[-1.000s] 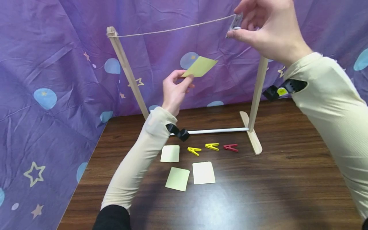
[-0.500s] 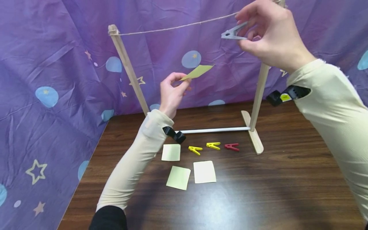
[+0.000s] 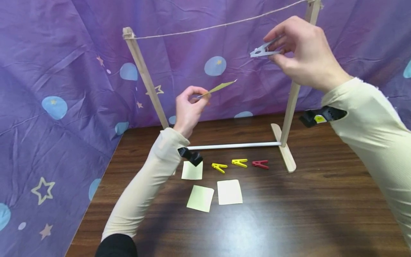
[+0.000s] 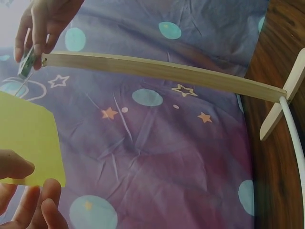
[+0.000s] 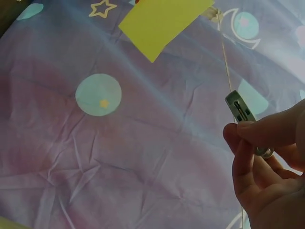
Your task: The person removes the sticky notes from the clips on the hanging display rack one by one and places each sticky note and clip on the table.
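Note:
My left hand [image 3: 188,112] pinches a yellow sticky note [image 3: 222,86] by its near edge, with the thumb on top, as the left wrist view shows. Tilted, the note appears almost edge-on from the head. Higher up on the right, my right hand [image 3: 306,59] holds a grey clothespin [image 5: 240,107] between thumb and fingers by its handles. Its nose points left, toward the middle of the stand. A thin string [image 3: 205,28] runs between the tops of two wooden posts; from the head, both the clothespin and the note appear below it.
On the dark wooden table [image 3: 305,207] lie two yellow clothespins, a red clothespin [image 3: 260,164] and several pale sticky notes, including a white one [image 3: 229,192]. The stand's right post [image 3: 290,110] rises beside my right hand. A white rod [image 3: 237,145] joins the posts low down. Purple cloth hangs behind.
My right hand has come down from the string with the grey clothespin, which has turned to show its side. My left hand has lowered slightly leftward, tipping the yellow sticky note flatter.

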Available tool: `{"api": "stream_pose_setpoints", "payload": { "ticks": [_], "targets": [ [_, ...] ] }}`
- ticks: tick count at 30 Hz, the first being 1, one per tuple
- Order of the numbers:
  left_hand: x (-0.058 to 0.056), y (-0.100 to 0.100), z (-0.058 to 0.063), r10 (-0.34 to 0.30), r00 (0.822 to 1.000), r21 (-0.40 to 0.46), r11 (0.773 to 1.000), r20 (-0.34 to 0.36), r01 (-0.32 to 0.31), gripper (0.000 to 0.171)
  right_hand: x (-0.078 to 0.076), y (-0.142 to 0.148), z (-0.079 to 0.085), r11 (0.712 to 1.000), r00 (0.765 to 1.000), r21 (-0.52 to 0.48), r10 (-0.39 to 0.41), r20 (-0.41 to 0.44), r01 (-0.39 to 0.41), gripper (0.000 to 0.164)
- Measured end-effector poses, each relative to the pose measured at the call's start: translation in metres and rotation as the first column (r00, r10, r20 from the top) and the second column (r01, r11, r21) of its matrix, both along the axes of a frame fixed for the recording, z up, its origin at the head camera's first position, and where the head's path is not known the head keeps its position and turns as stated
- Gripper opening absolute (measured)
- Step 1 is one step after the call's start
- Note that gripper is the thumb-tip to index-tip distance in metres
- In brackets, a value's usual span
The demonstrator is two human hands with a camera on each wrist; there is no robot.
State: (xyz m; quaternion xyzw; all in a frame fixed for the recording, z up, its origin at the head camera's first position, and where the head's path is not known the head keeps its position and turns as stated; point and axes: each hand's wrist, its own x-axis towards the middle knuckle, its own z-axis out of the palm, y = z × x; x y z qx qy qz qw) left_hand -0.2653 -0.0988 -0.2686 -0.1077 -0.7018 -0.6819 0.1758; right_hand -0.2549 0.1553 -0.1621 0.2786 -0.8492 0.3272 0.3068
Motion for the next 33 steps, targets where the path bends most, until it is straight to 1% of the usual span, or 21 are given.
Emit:
{"api": "stream_pose_setpoints", "payload": {
  "ticks": [5,8,12,15,20,22,25,29,33],
  "targets": [
    [0.003,-0.005,-0.003,0.004,1.0,-0.011,1.0,-0.019,-0.004,0.011,0.0,0.003,-0.007,0.999,0.999,0.034,-0.029,0.03,0.028,0.029],
    [0.006,-0.009,-0.005,-0.008,0.999,0.004,1.0,-0.036,0.008,0.015,-0.001,0.005,-0.011,0.998,0.998,0.045,-0.043,0.049,0.04,0.029],
    [0.011,-0.016,-0.009,-0.025,0.997,0.034,0.999,-0.067,0.028,0.012,-0.001,0.007,-0.018,0.999,0.997,0.035,-0.026,0.075,0.024,0.029],
    [0.014,-0.023,-0.013,-0.024,0.995,0.026,0.999,-0.095,0.027,0.006,-0.001,0.008,-0.023,0.999,0.996,0.034,-0.013,0.092,0.01,0.028],
    [0.018,-0.036,-0.018,-0.021,0.994,0.008,1.0,-0.103,0.022,0.016,0.001,0.009,-0.028,0.998,0.994,0.064,-0.008,0.105,0.002,0.029],
    [0.02,-0.042,-0.02,-0.018,0.994,0.005,1.0,-0.105,0.019,0.017,0.002,0.01,-0.03,0.996,0.996,0.087,-0.005,0.087,-0.003,0.029],
    [0.021,-0.049,-0.023,-0.012,0.993,0.001,1.0,-0.121,0.012,0.018,0.002,0.011,-0.033,0.993,0.999,0.116,0.007,0.038,-0.012,0.028],
    [0.024,-0.056,-0.027,-0.013,0.99,-0.005,1.0,-0.142,0.012,0.015,0.002,0.013,-0.037,0.993,0.999,0.118,0.019,-0.044,-0.014,0.029],
    [0.028,-0.064,-0.031,-0.012,0.988,-0.014,1.0,-0.155,0.01,0.01,0.002,0.015,-0.04,0.993,0.997,0.117,0.017,-0.075,-0.008,0.031]
  ]
}}
